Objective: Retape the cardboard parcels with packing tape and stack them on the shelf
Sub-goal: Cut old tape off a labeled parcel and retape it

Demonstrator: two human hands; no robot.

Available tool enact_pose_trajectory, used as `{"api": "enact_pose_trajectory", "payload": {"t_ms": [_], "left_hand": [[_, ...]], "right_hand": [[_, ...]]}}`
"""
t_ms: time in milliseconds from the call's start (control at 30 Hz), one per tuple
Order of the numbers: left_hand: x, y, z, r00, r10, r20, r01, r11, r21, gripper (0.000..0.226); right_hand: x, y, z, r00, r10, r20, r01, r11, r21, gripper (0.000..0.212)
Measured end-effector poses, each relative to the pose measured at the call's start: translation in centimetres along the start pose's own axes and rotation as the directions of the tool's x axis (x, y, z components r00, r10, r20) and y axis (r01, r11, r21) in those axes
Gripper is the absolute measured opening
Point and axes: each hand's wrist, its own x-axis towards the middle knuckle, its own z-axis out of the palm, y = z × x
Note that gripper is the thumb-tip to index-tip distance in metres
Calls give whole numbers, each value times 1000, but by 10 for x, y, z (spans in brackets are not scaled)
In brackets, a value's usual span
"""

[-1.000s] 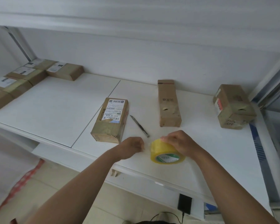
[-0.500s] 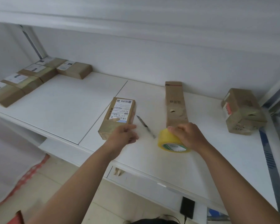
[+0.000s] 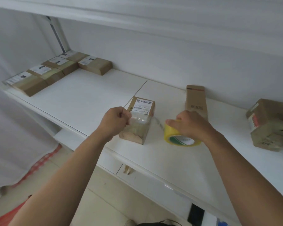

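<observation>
A small cardboard parcel [image 3: 141, 110] with a white label lies on the white shelf [image 3: 82, 101] in front of me. My left hand [image 3: 115, 120] pinches the free end of clear tape, stretched over the parcel's near part. My right hand [image 3: 190, 123] grips the yellow tape roll [image 3: 178, 136], which rests on the shelf to the parcel's right. A strip of tape runs between roll and left hand. A tall narrow parcel [image 3: 196, 100] lies behind the roll and a squat parcel [image 3: 268, 124] at the far right.
Several labelled parcels [image 3: 55, 70] sit in a row at the shelf's far left, against the wall. An upper shelf [image 3: 137, 12] overhangs. A black device [image 3: 195, 215] and tiled floor [image 3: 104, 193] lie below the shelf's front edge. A thin pen-like tool is mostly hidden behind the tape.
My left hand has pulled the tape end leftwards from the roll and across the small parcel. My right hand still holds the roll. My view has swung to the left.
</observation>
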Motion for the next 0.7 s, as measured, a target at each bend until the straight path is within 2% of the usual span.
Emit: {"api": "enact_pose_trajectory", "payload": {"t_ms": [100, 267, 500, 700], "left_hand": [[10, -1, -8, 998, -58, 6, 58, 998, 38, 28], [21, -16, -14, 990, -125, 65, 122, 991, 61, 21], [34, -35, -18, 996, -87, 4, 86, 989, 119, 18], [43, -44, -12, 997, -78, 22, 74, 988, 136, 20]], "right_hand": [[7, -19, -2, 997, 35, 66, -28, 993, -111, 53], [13, -41, -2, 994, 29, 106, -1, 967, -253, 46], [16, -58, 9, 999, 22, 36, -11, 959, -282, 42], [16, -58, 23, 997, 48, 51, -33, 961, -273, 37]]}}
